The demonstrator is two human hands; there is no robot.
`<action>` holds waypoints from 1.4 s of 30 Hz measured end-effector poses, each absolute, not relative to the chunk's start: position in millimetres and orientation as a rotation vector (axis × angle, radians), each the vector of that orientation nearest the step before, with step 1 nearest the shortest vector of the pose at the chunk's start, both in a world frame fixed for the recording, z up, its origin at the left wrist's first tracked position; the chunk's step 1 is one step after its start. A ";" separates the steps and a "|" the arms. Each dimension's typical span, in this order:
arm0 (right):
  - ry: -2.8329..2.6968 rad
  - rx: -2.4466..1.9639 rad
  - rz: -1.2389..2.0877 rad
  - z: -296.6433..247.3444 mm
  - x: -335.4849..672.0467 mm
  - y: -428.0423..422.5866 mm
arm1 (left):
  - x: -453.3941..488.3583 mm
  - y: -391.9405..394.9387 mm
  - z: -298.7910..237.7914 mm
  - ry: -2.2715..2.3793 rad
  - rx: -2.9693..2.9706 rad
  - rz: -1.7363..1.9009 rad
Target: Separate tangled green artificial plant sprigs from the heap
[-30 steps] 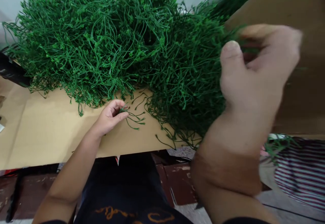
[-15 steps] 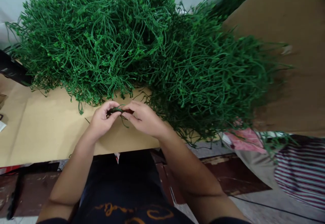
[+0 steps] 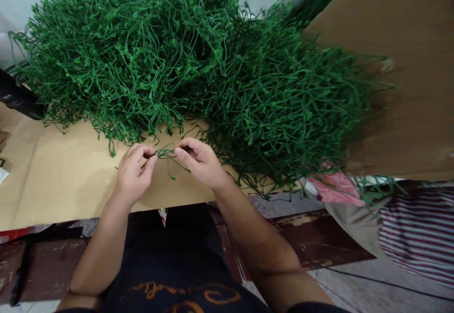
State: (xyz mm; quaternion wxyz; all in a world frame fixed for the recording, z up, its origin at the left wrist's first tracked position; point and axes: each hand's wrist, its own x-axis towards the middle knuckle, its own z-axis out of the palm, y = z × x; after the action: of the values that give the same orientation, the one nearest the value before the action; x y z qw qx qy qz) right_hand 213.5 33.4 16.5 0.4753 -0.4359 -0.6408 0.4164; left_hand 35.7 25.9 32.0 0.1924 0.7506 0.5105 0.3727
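My left hand (image 3: 133,173) and my right hand (image 3: 198,161) meet over the cardboard sheet (image 3: 53,180), fingers pinched. Between them they hold a small green plastic sprig (image 3: 166,154) with thin dangling strands. Each hand grips one end of it. Just behind the hands lies a big heap of the same green artificial grass strands (image 3: 177,67), spreading across the back and to the right.
A raised cardboard flap (image 3: 407,67) stands at the right. Below it lie a pink item (image 3: 336,187) and striped cloth (image 3: 414,230). A dark object (image 3: 16,100) sits at the left edge. My dark-clothed lap (image 3: 177,265) is under the cardboard's front edge.
My right hand came down from the heap at the right and joined the left hand. Both now pinch the sprig, which is drawn out a little between them.
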 end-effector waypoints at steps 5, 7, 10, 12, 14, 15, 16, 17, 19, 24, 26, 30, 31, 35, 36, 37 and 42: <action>-1.524 -1.262 0.288 28.4 215.7 16.5 | 37.6 23.5 30.2 1.342 1.674 1.055; -1.495 -1.236 0.128 37.2 216.2 4.7 | 39.8 24.0 30.3 1.311 1.552 1.105; -1.586 -1.123 0.141 43.8 210.9 -11.1 | 44.2 24.5 30.4 1.268 1.459 1.139; -1.686 -1.105 0.161 41.7 204.2 -16.7 | 47.6 24.1 29.7 1.245 1.440 1.146; -1.753 -1.134 0.156 36.5 197.4 -17.9 | 50.7 22.9 28.4 1.229 1.446 1.146; -1.766 -1.162 0.143 33.5 194.6 -17.3 | 52.1 22.1 27.5 1.222 1.456 1.140; -1.774 -1.197 0.126 30.7 192.5 -16.1 | 53.3 21.3 26.4 1.216 1.469 1.130; -1.782 -1.237 0.105 28.3 190.9 -14.7 | 54.2 20.6 25.2 1.209 1.482 1.118; -1.811 -1.320 0.065 25.0 189.1 -11.5 | 55.4 19.3 22.9 1.193 1.504 1.096; -1.869 -1.367 0.089 22.8 190.1 -5.3 | 55.5 17.2 20.2 1.192 1.540 1.057; -1.862 -1.331 0.113 22.9 191.4 -4.1 | 55.3 16.5 20.8 1.188 1.539 1.046; -1.818 -1.311 0.133 23.6 192.6 -4.9 | 55.0 15.6 22.5 1.217 1.549 1.061; -1.789 -1.313 0.118 23.8 192.4 -5.6 | 54.8 15.4 22.8 1.236 1.569 1.064; -1.696 -1.340 -0.002 24.8 190.0 -8.5 | 54.7 14.2 22.9 1.317 1.678 1.043; -1.702 -1.348 -0.015 24.7 189.4 -8.8 | 55.0 13.9 22.7 1.330 1.695 1.039; -1.714 -1.352 -0.014 24.5 188.8 -8.9 | 55.4 13.7 22.5 1.339 1.705 1.042; -1.744 -1.310 0.079 21.2 188.6 -4.9 | 57.0 13.6 20.8 1.319 1.722 1.052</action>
State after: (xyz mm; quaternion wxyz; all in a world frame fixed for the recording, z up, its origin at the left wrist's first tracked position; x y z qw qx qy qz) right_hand 188.6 -4.9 21.2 0.4612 -0.5326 -0.7089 0.0319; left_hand 57.0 13.6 20.8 0.3571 0.6672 0.5111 0.4077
